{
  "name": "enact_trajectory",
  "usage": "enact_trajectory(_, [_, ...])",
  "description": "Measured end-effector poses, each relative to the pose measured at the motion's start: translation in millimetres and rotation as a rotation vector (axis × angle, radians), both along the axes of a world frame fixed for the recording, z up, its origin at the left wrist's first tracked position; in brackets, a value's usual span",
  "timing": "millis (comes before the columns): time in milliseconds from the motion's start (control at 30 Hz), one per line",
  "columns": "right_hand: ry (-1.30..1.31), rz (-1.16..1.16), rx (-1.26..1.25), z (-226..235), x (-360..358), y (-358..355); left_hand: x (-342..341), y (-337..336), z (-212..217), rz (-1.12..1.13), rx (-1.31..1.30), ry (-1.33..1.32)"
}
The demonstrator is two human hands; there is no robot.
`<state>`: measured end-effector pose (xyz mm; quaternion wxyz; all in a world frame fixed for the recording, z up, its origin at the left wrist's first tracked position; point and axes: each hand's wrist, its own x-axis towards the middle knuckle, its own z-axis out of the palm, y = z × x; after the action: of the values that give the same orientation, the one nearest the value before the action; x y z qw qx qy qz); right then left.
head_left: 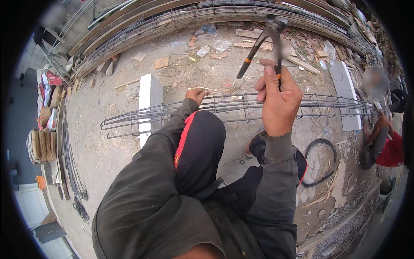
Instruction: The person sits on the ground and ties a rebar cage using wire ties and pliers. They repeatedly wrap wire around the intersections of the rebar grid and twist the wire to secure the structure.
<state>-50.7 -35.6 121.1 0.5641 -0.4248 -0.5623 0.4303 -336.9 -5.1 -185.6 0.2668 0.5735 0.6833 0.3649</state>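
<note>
A long steel rebar cage (241, 98) lies crosswise in front of my knees, propped on a white block (150, 93) at the left and another white block (345, 96) at the right. My right hand (281, 103) is raised above the cage, closed round the handles of end-cutting pincers (254, 51) with black and orange grips. The pincers' head points away from me and the handles are spread. At the cage's far side, left of the middle, my left hand (197, 94) has its fingers bent and pinched together. A thin strip shows beside them, too small to name.
At the far right end of the cage another person's hand (381, 121) touches the bars. A dark coil (307, 170) lies on the ground to the right. Long planks and more rebar cages (172, 20) run along the back. Stacked bags (41, 144) and thin rods (71, 159) are at left.
</note>
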Motion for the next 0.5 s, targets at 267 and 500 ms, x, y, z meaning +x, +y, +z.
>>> enact_trajectory(267, [0.116,-0.039,-0.012,-3,3,6,-16,55,-8,0.094,-0.501,0.380])
enact_trajectory(500, [0.093,0.019,-0.046,-7,-7,6,66,86,23,-0.452,-0.365,0.696])
